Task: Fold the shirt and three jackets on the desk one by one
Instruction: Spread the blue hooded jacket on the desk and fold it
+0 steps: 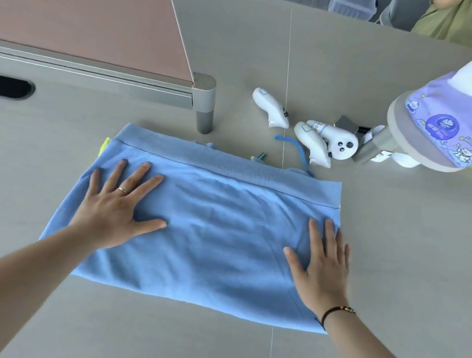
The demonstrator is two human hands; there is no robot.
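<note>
One folded blue jacket (207,229) is lying on the worktop (398,260), long axis running 9 to 3 o'clock, ribbed hem facing 12. The left hand (117,208) and right hand (322,265) are pressing it flat, fingers spread wide. Three white controllers (318,135) are resting at 1 o'clock.

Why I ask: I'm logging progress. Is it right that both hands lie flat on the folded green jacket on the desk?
Not quite: the head view shows the folded jacket is light blue, not green. Both the left hand and right hand do lie flat on it, on the desk.
</note>
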